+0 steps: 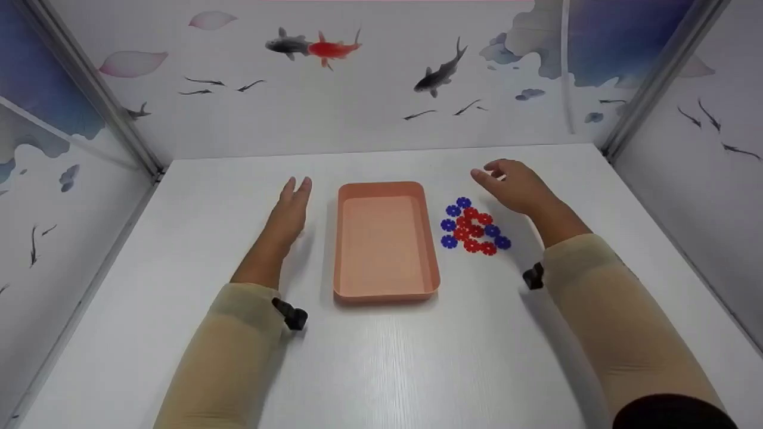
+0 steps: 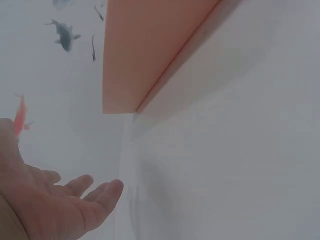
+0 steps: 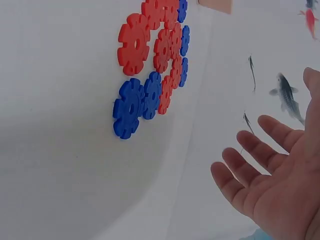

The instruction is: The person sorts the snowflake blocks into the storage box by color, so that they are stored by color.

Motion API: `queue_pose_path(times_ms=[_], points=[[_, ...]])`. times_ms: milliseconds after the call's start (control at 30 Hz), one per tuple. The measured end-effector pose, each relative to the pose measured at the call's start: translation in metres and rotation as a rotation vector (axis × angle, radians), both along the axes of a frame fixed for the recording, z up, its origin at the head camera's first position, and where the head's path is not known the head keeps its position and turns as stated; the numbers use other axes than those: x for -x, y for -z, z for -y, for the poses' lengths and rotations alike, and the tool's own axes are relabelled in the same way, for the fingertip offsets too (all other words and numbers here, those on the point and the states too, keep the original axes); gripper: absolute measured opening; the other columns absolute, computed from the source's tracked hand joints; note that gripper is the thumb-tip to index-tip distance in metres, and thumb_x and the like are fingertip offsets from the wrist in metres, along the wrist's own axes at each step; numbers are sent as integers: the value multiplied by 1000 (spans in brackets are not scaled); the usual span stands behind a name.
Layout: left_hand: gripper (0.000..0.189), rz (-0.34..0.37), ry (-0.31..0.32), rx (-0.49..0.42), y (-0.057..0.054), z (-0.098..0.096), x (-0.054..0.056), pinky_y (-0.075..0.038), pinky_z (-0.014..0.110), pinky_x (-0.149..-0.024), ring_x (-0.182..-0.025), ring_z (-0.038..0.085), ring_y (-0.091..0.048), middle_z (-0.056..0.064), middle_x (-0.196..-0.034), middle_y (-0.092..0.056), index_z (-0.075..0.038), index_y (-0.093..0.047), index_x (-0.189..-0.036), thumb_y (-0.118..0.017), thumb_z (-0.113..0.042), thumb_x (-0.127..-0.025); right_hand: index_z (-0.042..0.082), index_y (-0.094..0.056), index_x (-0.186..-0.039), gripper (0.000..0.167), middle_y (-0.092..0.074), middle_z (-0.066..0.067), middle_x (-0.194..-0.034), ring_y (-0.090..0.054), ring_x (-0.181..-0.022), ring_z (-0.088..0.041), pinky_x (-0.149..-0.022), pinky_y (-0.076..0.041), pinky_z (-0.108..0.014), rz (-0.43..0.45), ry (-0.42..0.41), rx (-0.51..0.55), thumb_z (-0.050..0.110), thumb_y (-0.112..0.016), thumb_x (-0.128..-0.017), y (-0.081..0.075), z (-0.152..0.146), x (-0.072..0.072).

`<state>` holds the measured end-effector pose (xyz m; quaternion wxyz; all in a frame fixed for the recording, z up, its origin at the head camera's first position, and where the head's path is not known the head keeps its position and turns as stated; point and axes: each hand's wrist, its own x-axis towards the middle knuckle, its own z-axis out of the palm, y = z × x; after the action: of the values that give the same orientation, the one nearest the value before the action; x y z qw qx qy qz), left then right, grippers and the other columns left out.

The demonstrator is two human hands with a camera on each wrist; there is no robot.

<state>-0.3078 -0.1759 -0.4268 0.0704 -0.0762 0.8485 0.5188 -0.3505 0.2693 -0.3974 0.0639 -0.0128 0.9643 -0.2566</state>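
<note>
Lowest and closest, a black rounded shape (image 1: 673, 412), cut off by the edge of view, sits over the right sleeve (image 1: 620, 322), which is beige like the left sleeve (image 1: 223, 357). Near each cuff I see a small black device, one on the left (image 1: 291, 314) and one on the right (image 1: 534, 276).

Both bare hands are raised over a white table (image 1: 381, 369). Beside the long left side of a peach-coloured tray (image 1: 384, 244), apart from it, the left hand (image 1: 290, 211) hangs with its fingers released and fairly straight, holding nothing. The tray lies flat near the middle of the table, its long sides running away from the person.

Just right of the tray lies a cluster of notched plastic discs, red ones (image 1: 475, 230) mostly in the middle and blue ones (image 1: 448, 225) along the tray side, with two more blue on the right. The near discs show a hole in the centre; some look as if they touch, though I can't tell whether any overlap.

Past the cluster's far right, the right hand (image 1: 515, 185) hovers clear of it, fingers loosely bent and released, its grasp empty.

Behind, a pale wall (image 1: 357, 119) carries painted fish (image 1: 441, 74), grey and red.
</note>
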Motion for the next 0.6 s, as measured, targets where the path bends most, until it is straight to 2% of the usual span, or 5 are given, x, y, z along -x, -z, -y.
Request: queue_pose_path(times_ms=[100, 167, 367, 600], points=[[91, 82, 24, -119, -1, -6, -8, -36, 53, -132, -167, 35, -25, 6, -183, -11, -30, 1, -174, -23, -81, -103, 16, -44, -160, 99, -46, -20, -164, -45, -150, -47, -120, -44, -68, 71, 6, 63, 89, -44, -93, -3, -6, 0], [89, 99, 38, -177, -1, -9, -13, -38, 49, -131, -166, 33, -28, 6, -182, -16, -30, -2, -174, -25, -80, -103, 16, -45, -159, 98, -46, -19, -164, -45, -150, -46, -121, -44, -66, 118, 9, 119, 88, -48, -92, -3, -10, 0], [86, 141, 62, -305, 0, -18, -23, -44, 46, -127, -162, 28, -37, 2, -178, -29, -31, -11, -173, -36, -77, -104, 15, -45, -158, 86, -50, -16, -161, -49, -149, -38, -124, -46, -56, 245, -10, 350, 71, -63, -96, -2, -21, 3], [77, 190, 87, -397, 4, -24, -31, -44, 44, -127, -160, 25, -40, -1, -177, -31, -37, -16, -172, -48, -63, -107, 14, -46, -159, 75, -50, -16, -163, -52, -150, -37, -125, -46, -53, 329, -4, 479, 57, -66, -102, 7, -33, 6]])
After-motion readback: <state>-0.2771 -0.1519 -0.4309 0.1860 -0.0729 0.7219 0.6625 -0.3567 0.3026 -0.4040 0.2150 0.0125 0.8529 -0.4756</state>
